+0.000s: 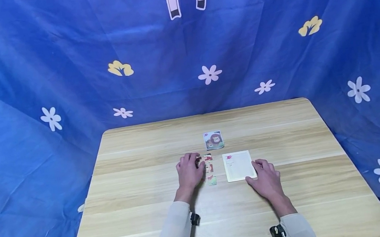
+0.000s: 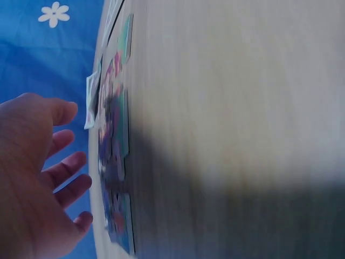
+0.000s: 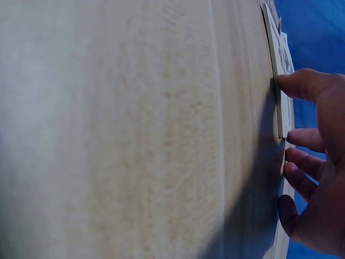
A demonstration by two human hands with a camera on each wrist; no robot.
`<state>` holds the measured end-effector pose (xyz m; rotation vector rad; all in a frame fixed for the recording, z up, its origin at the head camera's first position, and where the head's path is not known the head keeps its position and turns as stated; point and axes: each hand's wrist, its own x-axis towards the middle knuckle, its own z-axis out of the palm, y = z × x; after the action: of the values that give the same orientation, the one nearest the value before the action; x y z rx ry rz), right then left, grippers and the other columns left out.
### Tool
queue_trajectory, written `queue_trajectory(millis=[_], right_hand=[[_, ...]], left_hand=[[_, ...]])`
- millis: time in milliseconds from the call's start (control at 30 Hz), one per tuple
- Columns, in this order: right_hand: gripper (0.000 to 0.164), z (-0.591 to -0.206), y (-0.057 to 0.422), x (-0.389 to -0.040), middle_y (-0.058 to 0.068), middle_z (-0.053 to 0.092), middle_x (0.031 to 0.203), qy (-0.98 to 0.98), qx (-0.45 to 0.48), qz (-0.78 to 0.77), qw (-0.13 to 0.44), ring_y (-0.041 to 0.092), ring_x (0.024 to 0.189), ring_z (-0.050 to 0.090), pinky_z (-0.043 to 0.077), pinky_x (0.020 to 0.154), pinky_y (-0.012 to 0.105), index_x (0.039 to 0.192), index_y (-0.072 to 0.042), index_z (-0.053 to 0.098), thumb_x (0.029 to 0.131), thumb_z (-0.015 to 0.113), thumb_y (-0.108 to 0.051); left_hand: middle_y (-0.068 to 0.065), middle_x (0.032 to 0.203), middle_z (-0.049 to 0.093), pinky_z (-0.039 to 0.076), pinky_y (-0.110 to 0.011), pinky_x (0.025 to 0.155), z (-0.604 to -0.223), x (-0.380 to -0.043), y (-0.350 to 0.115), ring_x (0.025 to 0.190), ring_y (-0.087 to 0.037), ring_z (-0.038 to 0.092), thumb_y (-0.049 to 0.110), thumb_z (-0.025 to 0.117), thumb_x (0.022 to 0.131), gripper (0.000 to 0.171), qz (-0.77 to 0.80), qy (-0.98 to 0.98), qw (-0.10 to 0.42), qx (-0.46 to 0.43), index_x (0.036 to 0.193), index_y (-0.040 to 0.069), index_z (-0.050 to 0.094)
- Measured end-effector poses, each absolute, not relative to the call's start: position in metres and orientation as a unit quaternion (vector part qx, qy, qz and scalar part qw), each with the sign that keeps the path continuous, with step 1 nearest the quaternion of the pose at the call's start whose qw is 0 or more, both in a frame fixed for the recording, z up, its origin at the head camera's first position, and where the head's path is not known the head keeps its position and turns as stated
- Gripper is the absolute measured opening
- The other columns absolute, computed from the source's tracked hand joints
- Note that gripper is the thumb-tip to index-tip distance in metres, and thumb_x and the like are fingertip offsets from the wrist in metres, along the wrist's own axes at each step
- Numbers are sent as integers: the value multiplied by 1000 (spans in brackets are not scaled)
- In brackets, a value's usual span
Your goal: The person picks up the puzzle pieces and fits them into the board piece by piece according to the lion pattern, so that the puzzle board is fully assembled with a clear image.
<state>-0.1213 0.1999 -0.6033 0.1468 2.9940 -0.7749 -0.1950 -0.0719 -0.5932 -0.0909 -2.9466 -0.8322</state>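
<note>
My left hand (image 1: 188, 173) hovers over several colourful jigsaw pieces (image 1: 212, 181), its fingers loosely bent and partly covering them. In the left wrist view nothing sits between the thumb and fingers, and the pieces (image 2: 125, 129) lie flat beyond them. To their right is a white square puzzle tray (image 1: 239, 170) with a small pink patch in its upper left corner. My right hand (image 1: 267, 178) holds the tray by its near right corner, thumb on the near edge and index finger along the right side. The right wrist view shows the thumb (image 3: 304, 83) against the tray's edge.
A picture card (image 1: 214, 140) with a lion lies behind the pieces and the tray. Everything rests on a light wooden table (image 1: 139, 171). A blue patterned cloth (image 1: 171, 81) hangs behind it and along both sides.
</note>
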Motion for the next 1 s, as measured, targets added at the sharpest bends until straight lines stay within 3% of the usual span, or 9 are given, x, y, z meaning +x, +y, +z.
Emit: queue_trajectory(millis=[333,567,1000], right_hand=[[73,-605,201,-121,11,45,142,966,50,-251,27,32,124,41,32,87,51,138,-6,51,80,69,-45],[73,-605,201,-121,11,45,141,966,51,-254,26,33,124,41,32,87,51,138,-6,52,80,70,-45],[73,-606,200,-121,11,46,141,966,53,-253,24,33,125,41,32,88,52,138,-6,52,79,70,-44]], left_hand=[[-6,125,58,31,-54,100,-594,-195,-82,116,-30,49,35,62,90,36,-265,-964,22,-1,122,18,62],[-5,126,56,32,-50,91,-596,-195,-85,115,-28,47,38,61,89,38,-258,-966,11,9,123,19,61],[-4,127,55,31,-53,90,-598,-200,-93,115,-27,46,28,59,92,36,-246,-969,-8,-7,127,18,60]])
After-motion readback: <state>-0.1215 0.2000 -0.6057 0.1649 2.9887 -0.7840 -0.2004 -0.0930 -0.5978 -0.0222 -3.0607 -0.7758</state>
